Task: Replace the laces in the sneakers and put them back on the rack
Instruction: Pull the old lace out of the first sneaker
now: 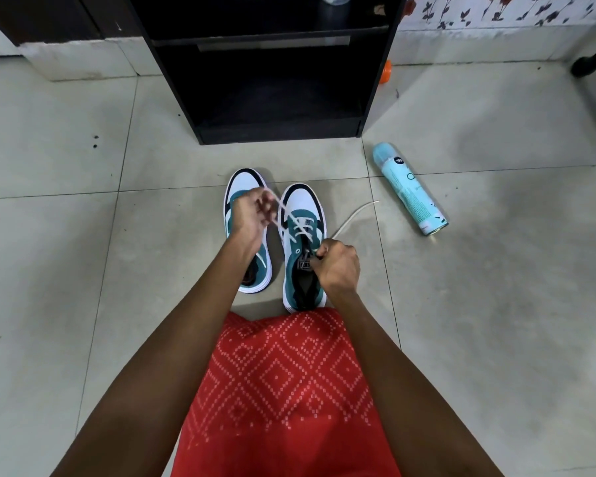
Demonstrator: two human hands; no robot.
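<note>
Left hand (252, 210) and right hand (338, 263) each tight around white lace (302, 233) of teal sneaker (305, 203); tongue label (305, 265) illegible.

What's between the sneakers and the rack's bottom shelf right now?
Nothing visible. Only bare floor separates the sneakers from the open bottom shelf of the rack. The spray can lies on its side off to the right, clear of that path.

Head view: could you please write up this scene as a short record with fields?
Left hand: pinches lace, lifted above the toes
Right hand: grips lace near the tongue
Sneaker being laced: on floor, partly laced
Second sneaker: beside it
Rack: black, behind the sneakers
Spray can: lying on floor
</note>
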